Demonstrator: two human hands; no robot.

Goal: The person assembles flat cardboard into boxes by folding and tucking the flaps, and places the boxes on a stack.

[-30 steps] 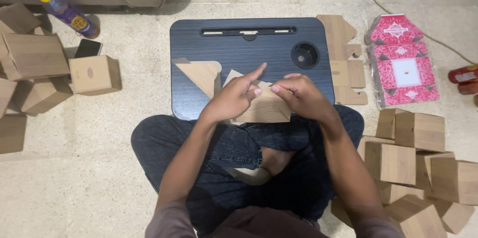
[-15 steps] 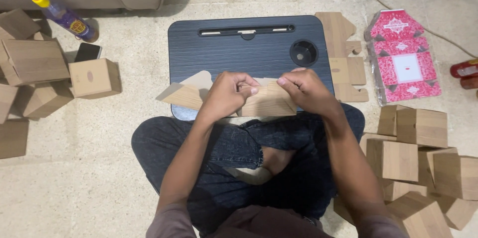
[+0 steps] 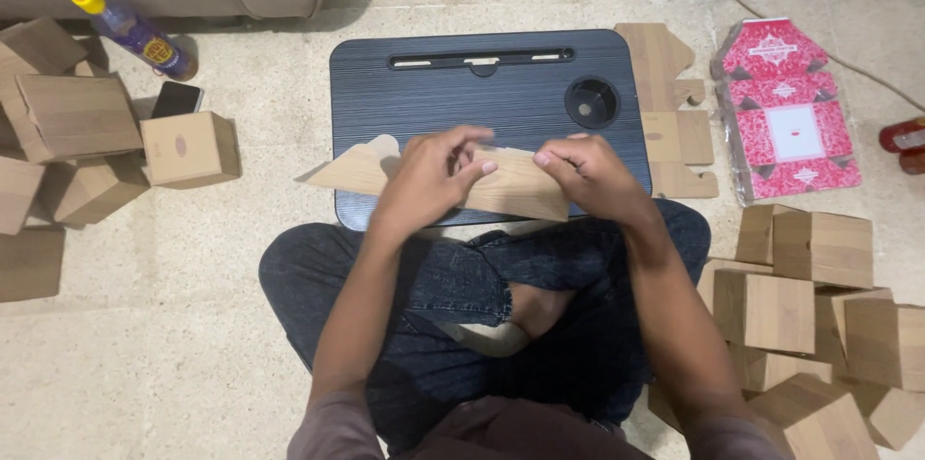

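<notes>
I sit cross-legged on the floor in front of a dark lap desk. Both hands grip a flat, partly folded brown cardboard box blank lying over the desk's near edge. My left hand presses on its middle, fingers curled over the top edge. My right hand holds the right end. A flap of the blank sticks out to the left past the desk's corner.
Several folded brown boxes are piled on the right and more on the left. Flat brown blanks and red printed blanks lie right of the desk. A phone and a purple bottle lie at the upper left.
The blank has been flattened and stretched out sideways; its left flap now reaches farther left. Both hands have moved apart along it.
</notes>
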